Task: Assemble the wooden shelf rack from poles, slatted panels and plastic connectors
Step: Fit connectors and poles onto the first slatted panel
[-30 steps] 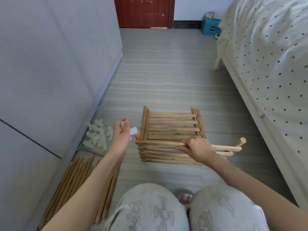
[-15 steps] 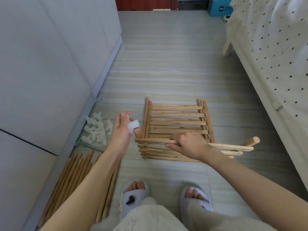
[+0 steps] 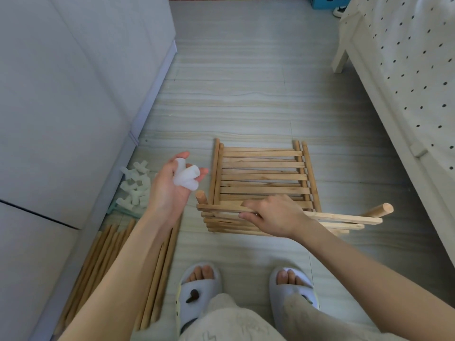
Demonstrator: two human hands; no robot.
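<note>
Left hand had rolled palm-up, grip cradling a connector near the peg, likely to cap it; right hand clamped the panel steady.

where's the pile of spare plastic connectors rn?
Head view, left of centre: the connector pile lies on the floor by the grey cabinet's base, just beyond the loose poles and left of the left hand.

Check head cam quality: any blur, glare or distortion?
Head view: wide-angle bowing along the bed edge; soft daylight, no glare; pole bundle smeared near the frame's corner; connector in the left hand is pale and low in contrast; slatted panels sharp.
</note>
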